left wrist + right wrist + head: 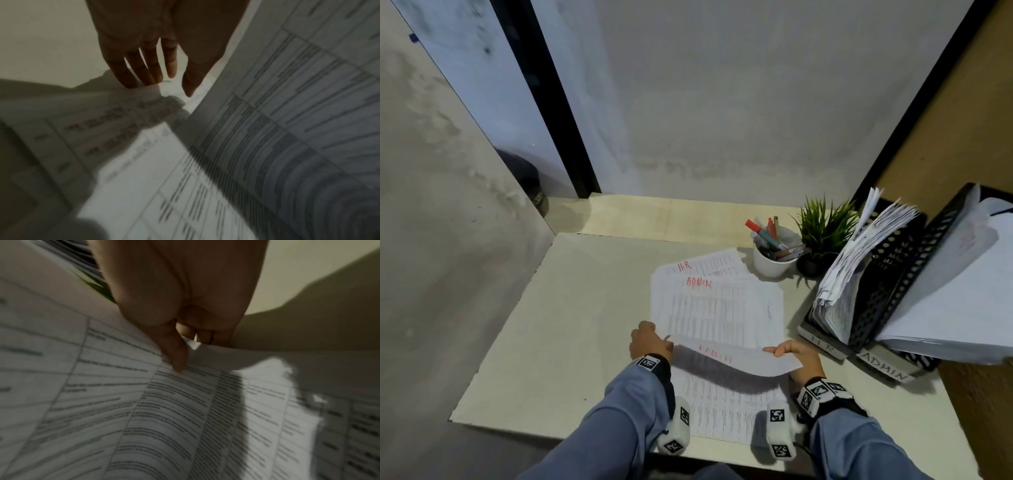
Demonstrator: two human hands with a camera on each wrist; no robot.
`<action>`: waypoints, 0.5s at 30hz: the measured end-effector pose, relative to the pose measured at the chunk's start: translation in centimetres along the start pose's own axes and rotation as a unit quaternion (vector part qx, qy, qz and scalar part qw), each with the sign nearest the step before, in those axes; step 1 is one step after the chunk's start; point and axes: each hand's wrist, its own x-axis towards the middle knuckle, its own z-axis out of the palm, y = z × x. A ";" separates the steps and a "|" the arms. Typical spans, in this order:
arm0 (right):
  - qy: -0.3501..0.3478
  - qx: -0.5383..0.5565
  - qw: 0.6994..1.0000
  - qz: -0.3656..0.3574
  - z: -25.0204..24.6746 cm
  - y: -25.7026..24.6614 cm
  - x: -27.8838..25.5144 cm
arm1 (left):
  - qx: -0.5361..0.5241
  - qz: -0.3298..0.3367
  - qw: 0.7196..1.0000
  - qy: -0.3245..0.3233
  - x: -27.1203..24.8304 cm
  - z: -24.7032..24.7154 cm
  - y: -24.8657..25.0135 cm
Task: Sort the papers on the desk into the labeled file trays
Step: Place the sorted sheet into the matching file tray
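Note:
Printed sheets lie fanned on the desk [551, 325]: one marked H.R [709, 265] at the back and one marked ADMIN [715, 308] over it. My right hand [784, 353] pinches the corner of another sheet marked ADMIN [739, 361], which is lifted and curled above the pile; thumb and fingers grip that corner [191, 344]. My left hand [654, 337] is at the pile's left edge, its straight fingers [144, 68] touching a paper corner. Two black mesh trays stand at the right, labeled H R [822, 342] and ADMIN [883, 368], both holding papers.
A white cup of pens [774, 263] and a small potted plant [822, 236] stand behind the papers, next to the trays. Walls close the desk at the back and left. The desk's left half is bare. Its front edge is near my forearms.

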 end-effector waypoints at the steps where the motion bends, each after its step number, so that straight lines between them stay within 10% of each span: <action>1: -0.005 -0.003 1.000 -0.001 -0.1 0.0 0.1 | -0.016 -0.006 1.000 -0.015 0.1 -0.2 0.1; 15: 0.015 -0.094 0.995 0.019 -0.1 -0.2 0.7 | -0.118 0.117 0.986 0.015 -0.2 -2.0 -1.0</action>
